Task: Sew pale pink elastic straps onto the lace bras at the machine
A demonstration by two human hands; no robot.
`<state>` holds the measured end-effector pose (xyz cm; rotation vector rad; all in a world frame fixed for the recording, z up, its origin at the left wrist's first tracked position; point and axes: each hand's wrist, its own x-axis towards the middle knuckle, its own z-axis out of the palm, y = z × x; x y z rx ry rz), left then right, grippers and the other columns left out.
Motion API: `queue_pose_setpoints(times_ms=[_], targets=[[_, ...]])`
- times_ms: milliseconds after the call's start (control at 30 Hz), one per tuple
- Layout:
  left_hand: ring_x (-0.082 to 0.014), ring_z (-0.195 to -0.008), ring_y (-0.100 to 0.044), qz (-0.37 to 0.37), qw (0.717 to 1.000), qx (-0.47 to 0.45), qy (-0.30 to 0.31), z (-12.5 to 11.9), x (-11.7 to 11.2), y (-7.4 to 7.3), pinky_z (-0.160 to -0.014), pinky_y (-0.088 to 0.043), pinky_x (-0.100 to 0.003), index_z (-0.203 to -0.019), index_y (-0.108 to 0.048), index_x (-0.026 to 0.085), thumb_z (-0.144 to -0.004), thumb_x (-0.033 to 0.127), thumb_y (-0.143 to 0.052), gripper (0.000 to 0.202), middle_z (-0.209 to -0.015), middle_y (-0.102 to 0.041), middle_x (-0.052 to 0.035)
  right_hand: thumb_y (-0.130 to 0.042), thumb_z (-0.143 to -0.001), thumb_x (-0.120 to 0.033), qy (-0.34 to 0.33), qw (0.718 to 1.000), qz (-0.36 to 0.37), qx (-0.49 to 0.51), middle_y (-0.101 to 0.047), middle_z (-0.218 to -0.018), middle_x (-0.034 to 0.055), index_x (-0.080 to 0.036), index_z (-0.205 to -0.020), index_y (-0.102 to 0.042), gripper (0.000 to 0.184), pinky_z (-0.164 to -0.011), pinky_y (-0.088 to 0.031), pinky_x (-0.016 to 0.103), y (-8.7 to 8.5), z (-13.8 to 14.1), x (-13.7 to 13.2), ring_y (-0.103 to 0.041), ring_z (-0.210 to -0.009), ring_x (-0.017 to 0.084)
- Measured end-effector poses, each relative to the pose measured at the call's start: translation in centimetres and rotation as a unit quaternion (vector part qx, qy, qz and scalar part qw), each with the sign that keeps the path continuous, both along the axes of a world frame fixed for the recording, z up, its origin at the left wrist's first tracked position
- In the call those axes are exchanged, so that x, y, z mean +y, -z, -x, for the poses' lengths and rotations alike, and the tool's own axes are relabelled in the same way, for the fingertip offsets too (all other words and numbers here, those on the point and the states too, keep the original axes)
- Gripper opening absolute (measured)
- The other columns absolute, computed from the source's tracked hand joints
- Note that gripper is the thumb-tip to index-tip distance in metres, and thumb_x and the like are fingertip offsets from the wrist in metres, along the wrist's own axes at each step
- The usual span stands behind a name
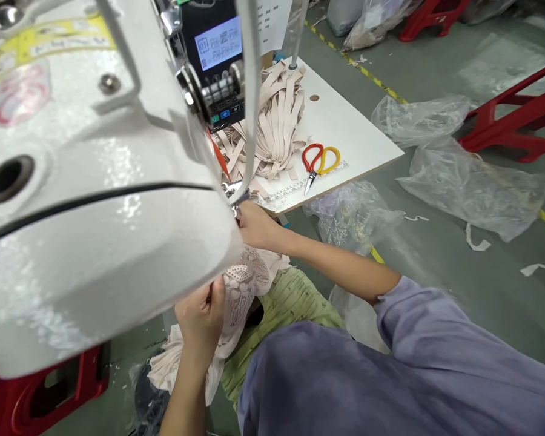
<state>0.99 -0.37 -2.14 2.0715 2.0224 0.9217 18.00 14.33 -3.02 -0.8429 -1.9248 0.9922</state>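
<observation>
The white sewing machine head [95, 200] fills the left of the head view and hides most of the work under it. My left hand [202, 318] is closed on pale pink lace fabric [243, 287] just below the machine's edge. My right hand [257, 224] reaches to the needle area [236, 194], fingers closed near the presser foot, partly hidden behind the machine. A pale elastic strip [251, 91] hangs down from above to the needle. More lace hangs down over my lap.
On the white table [345, 121] lies a heap of beige elastic strips [277, 127] and scissors with red and yellow handles [318, 160]. The machine's control panel screen [218, 42] sits behind. Clear plastic bags [472, 181] and red stools [518, 121] lie on the grey floor.
</observation>
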Motion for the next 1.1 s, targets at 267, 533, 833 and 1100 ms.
queue_pose_setpoints(times_ms=[267, 533, 833, 1100], targets=[[-0.0163, -0.071, -0.071, -0.007, 0.998, -0.022, -0.055, 0.7, -0.4, -0.5, -0.065, -0.05, -0.023, -0.101, -0.079, 0.017, -0.092, 0.034, -0.059, 0.027, -0.089, -0.079, -0.0071, -0.061, -0.081, -0.012, 0.018, 1.0, -0.001, 0.015, -0.059, -0.103, 0.0072, -0.018, -0.084, -0.056, 0.008, -0.08, -0.046, 0.031, 0.3, 0.5, -0.3, -0.057, -0.093, 0.02], [-0.0157, -0.073, -0.07, -0.007, 0.997, -0.036, -0.064, 1.0, -0.3, 0.1, -0.066, -0.05, -0.022, -0.096, -0.077, 0.017, -0.091, 0.031, -0.059, 0.024, -0.085, -0.078, -0.0054, -0.063, -0.082, -0.017, 0.02, 1.0, -0.005, 0.007, -0.058, -0.103, 0.0075, -0.018, -0.086, -0.059, 0.005, -0.076, -0.045, 0.031, 0.7, 0.7, 0.0, -0.056, -0.087, 0.02], [-0.0145, -0.064, -0.066, -0.012, 0.997, -0.039, -0.067, 0.1, 0.3, -0.1, -0.058, -0.046, -0.022, -0.089, -0.077, 0.017, -0.09, 0.033, -0.058, 0.024, -0.076, -0.075, -0.0037, -0.063, -0.079, -0.016, 0.027, 1.0, -0.007, 0.009, -0.056, -0.098, 0.0072, -0.018, -0.083, -0.059, 0.006, -0.077, -0.044, 0.032, 0.5, 0.5, 0.1, -0.055, -0.092, 0.022], [-0.0145, -0.059, -0.064, -0.006, 0.997, -0.046, -0.063, -0.2, 0.8, -0.4, -0.057, -0.045, -0.022, -0.073, -0.072, 0.017, -0.09, 0.035, -0.059, 0.028, -0.064, -0.07, -0.002, -0.062, -0.077, -0.012, 0.018, 0.999, 0.023, 0.014, -0.057, -0.101, 0.0055, -0.017, -0.087, -0.061, 0.011, -0.074, -0.043, 0.029, 0.3, 0.4, 0.1, -0.051, -0.084, 0.018]])
